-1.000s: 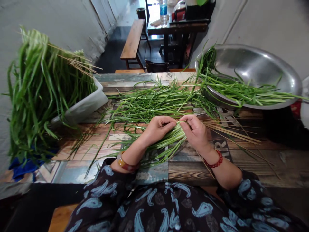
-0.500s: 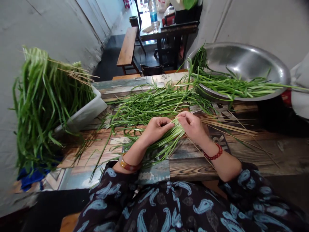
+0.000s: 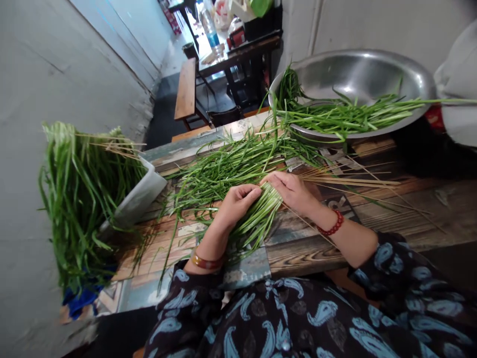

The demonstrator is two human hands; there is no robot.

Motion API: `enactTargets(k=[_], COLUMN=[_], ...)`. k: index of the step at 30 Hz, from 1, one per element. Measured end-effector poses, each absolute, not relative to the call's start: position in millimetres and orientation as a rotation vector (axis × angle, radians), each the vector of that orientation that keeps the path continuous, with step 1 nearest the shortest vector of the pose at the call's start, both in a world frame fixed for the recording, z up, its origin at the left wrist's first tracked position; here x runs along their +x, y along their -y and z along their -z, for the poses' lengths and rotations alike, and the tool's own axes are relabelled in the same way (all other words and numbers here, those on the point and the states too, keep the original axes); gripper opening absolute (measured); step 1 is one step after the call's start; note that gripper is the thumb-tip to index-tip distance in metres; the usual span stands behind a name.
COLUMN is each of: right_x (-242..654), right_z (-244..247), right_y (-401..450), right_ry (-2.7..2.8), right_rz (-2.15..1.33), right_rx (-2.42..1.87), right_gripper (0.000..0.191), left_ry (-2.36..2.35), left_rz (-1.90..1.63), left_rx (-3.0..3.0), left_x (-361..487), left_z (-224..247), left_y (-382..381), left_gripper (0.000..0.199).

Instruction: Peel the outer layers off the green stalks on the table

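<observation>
While both hands meet over the table (image 3: 313,258), the head view shows a bunch of green stalks (image 3: 257,219) beneath them, close to the middle, its pale ends pointing to 1 o'clock and its leafy ends trailing to 7. The left hand (image 3: 235,203) lies along the bunch's 10 o'clock side, fingers curled, thumb drawn near the forefinger; whether stalks are pinched there, I cannot tell. The right hand (image 3: 290,191) is laid over the pale ends with its fingers together and bent, touching them; what sits between those fingers is hidden. Seen from the bunch, loose greens (image 3: 227,171) spread at 11 o'clock, thin sticks (image 3: 357,181) fan out between 2 and 3, a steel bowl (image 3: 387,74) with more stalks stands between 1 and 2, and a white tub (image 3: 143,196) is at 9, long hanging greens (image 3: 74,199) draped over it.

Each stalk looks light and limp, probably slick if damp, and easily bruised or creased. The pale ends seem the firmer part, so they should offer the best hold, with a light pinch across several at once; the leafy ends would likely flop and tangle.
</observation>
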State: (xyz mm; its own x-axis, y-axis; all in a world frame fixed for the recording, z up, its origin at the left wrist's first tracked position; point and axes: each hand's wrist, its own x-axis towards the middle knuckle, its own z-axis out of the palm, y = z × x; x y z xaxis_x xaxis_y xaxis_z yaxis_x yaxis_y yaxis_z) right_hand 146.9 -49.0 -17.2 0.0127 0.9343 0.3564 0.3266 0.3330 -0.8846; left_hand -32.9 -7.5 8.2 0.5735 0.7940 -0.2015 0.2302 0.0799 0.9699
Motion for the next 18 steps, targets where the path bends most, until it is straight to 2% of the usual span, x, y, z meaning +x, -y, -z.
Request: enactTargets(k=[3, 6, 9, 14, 18], right_x=[152, 155, 154, 151, 149], right_z=[17, 18, 19, 24, 26], right_y=[48, 47, 46, 43, 41], right_ry=[1.419, 1.422, 1.572, 1.637, 1.552], right_rz=[-0.802, -0.909, -0.962, -0.707, -0.887], right_rx=[-1.172, -1.227, -1.241, -1.297, -1.275], right_gripper=[0.046, 0.047, 0.038, 0.022, 0.023], left_ry=[-1.018, -1.098, -1.125, -1.074, -1.041], left_rz=[-0.627, -0.787, -0.911, -0.997, -0.932], left_rx=[1.431, 1.359, 1.269, 1.180, 1.286], left_x=[-35, -38, -41, -40, -39], left_z=[-8, -3, 1, -4, -13], left_y=[6, 0, -8, -15, -14], left_gripper=[0.037, 0.033, 0.033, 0.034, 0.034])
